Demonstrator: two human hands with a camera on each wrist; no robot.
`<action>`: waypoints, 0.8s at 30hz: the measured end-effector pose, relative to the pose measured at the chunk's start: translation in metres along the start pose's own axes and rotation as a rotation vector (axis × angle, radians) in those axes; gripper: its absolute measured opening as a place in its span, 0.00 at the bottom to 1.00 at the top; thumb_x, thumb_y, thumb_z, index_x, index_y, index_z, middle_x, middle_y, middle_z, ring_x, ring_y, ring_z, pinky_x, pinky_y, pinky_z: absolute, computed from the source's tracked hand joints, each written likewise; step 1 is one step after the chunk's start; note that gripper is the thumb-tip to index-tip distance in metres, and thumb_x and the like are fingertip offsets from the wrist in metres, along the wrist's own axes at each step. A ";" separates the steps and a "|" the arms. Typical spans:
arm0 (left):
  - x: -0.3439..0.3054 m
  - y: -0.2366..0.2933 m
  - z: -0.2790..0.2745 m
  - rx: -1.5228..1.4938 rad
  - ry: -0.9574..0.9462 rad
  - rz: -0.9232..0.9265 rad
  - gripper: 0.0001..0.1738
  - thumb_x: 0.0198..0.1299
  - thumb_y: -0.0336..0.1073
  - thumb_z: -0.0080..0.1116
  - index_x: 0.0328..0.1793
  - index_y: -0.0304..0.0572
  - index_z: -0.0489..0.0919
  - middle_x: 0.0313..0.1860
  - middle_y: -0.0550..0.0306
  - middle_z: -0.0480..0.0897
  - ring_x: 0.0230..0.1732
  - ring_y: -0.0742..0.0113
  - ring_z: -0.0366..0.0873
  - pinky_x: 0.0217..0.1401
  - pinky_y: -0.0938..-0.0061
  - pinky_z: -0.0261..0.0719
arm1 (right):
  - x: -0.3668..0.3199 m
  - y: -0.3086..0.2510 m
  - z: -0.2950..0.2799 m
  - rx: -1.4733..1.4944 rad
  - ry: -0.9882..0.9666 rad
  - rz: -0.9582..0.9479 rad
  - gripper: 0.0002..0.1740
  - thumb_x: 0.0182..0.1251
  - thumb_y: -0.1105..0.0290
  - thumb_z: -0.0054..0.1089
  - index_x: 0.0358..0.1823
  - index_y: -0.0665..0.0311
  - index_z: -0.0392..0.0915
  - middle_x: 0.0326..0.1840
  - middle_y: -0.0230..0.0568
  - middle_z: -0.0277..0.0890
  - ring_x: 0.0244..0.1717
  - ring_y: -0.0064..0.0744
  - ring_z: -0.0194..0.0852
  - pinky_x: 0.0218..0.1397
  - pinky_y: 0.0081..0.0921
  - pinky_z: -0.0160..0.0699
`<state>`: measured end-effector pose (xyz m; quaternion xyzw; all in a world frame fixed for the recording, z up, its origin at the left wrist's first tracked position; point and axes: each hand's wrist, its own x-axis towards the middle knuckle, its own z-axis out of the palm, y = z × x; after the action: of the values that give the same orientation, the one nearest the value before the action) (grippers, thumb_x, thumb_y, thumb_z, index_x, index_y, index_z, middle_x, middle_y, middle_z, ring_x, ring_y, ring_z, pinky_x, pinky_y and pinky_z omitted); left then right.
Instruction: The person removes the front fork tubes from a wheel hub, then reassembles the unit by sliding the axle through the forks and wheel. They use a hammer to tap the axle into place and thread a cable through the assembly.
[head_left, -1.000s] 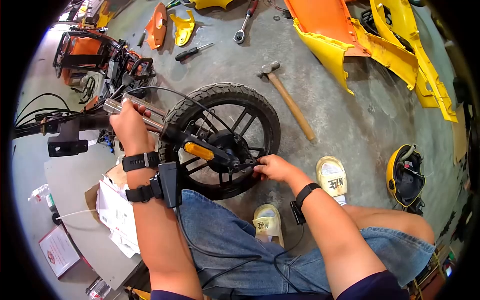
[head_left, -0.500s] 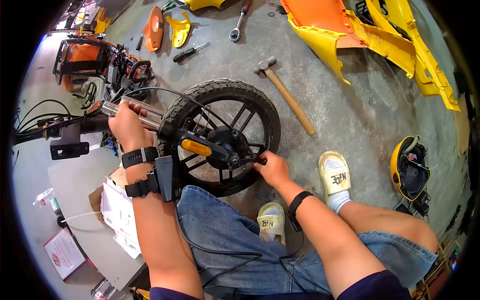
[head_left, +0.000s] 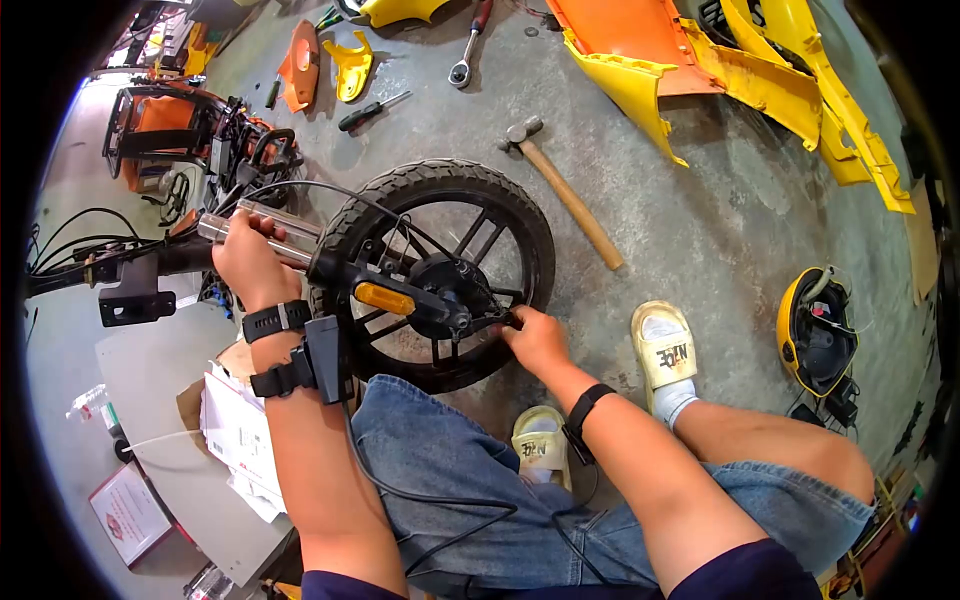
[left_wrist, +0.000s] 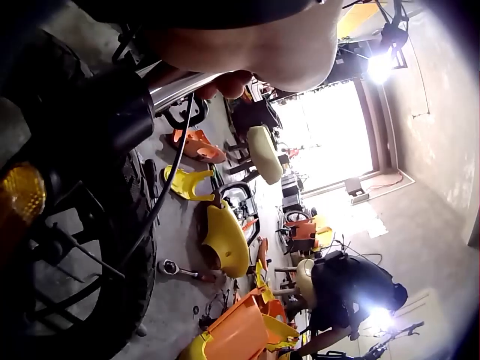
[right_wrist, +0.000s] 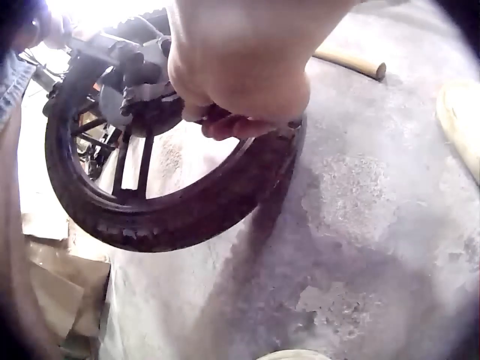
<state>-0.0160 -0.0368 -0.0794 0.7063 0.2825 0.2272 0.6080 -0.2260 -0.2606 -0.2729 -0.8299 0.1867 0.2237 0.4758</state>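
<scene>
A front wheel with a knobbly black tyre (head_left: 535, 220) stands in its fork, in the middle of the head view. My left hand (head_left: 255, 265) grips a shiny metal fork tube (head_left: 296, 258) above the wheel, beside a black cable. An amber reflector (head_left: 383, 298) sits on the lower fork leg. At the wheel hub (head_left: 430, 283), my right hand (head_left: 537, 342) pinches a small dark part close to the axle end. In the right wrist view its curled fingers (right_wrist: 225, 127) largely hide that part, and I cannot tell what it is.
A wooden-handled hammer (head_left: 568, 200) lies beyond the wheel. Farther back are a screwdriver (head_left: 362, 117), a ratchet (head_left: 463, 68) and yellow and orange body panels (head_left: 745, 90). A yellow helmet (head_left: 790, 335) lies at right. Another person (left_wrist: 341, 296) bends over in the left wrist view.
My right forearm has shifted slightly left and the wrist has turned, with the fingers still at the axle end. The left hand keeps its hold on the tube. The head view has shifted slightly.
</scene>
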 end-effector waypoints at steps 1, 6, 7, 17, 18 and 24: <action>0.000 0.000 0.000 -0.010 0.008 -0.001 0.07 0.66 0.33 0.53 0.39 0.36 0.71 0.33 0.57 0.74 0.32 0.69 0.75 0.34 0.72 0.79 | 0.006 0.006 0.001 0.152 -0.117 -0.033 0.19 0.61 0.60 0.66 0.46 0.67 0.82 0.35 0.52 0.84 0.37 0.47 0.85 0.44 0.39 0.79; -0.006 0.003 0.003 -0.043 0.024 0.009 0.07 0.66 0.32 0.52 0.40 0.35 0.70 0.32 0.59 0.74 0.27 0.72 0.74 0.27 0.76 0.74 | 0.039 0.027 -0.008 0.455 -0.618 0.009 0.17 0.67 0.61 0.61 0.48 0.68 0.80 0.38 0.50 0.84 0.35 0.43 0.84 0.44 0.35 0.78; -0.007 0.003 0.004 -0.030 0.036 0.014 0.07 0.66 0.32 0.52 0.40 0.35 0.70 0.32 0.59 0.74 0.27 0.72 0.74 0.27 0.76 0.74 | 0.039 0.026 -0.010 0.407 -0.626 0.028 0.15 0.68 0.64 0.60 0.46 0.69 0.80 0.37 0.47 0.84 0.35 0.34 0.83 0.42 0.32 0.78; -0.002 0.002 0.001 -0.011 0.031 0.014 0.08 0.65 0.32 0.54 0.41 0.34 0.71 0.35 0.56 0.75 0.33 0.68 0.76 0.34 0.72 0.79 | 0.001 0.000 -0.001 -0.017 0.002 -0.098 0.17 0.60 0.58 0.67 0.42 0.64 0.82 0.39 0.54 0.83 0.44 0.52 0.83 0.47 0.41 0.79; -0.003 0.002 0.001 -0.016 0.035 0.007 0.07 0.65 0.32 0.53 0.41 0.34 0.71 0.34 0.56 0.75 0.33 0.68 0.76 0.34 0.72 0.78 | 0.003 0.003 0.000 0.050 -0.021 -0.091 0.17 0.62 0.59 0.66 0.43 0.65 0.81 0.39 0.52 0.84 0.43 0.50 0.84 0.47 0.39 0.79; -0.010 0.008 0.003 0.012 -0.001 -0.021 0.07 0.66 0.32 0.53 0.41 0.34 0.70 0.34 0.56 0.75 0.33 0.69 0.76 0.34 0.73 0.79 | 0.043 0.018 -0.018 0.411 -0.690 0.073 0.15 0.68 0.65 0.60 0.44 0.72 0.80 0.37 0.39 0.84 0.36 0.30 0.82 0.44 0.33 0.78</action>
<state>-0.0205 -0.0464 -0.0714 0.7070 0.2909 0.2186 0.6064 -0.1963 -0.2890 -0.3007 -0.5865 0.0863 0.4640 0.6582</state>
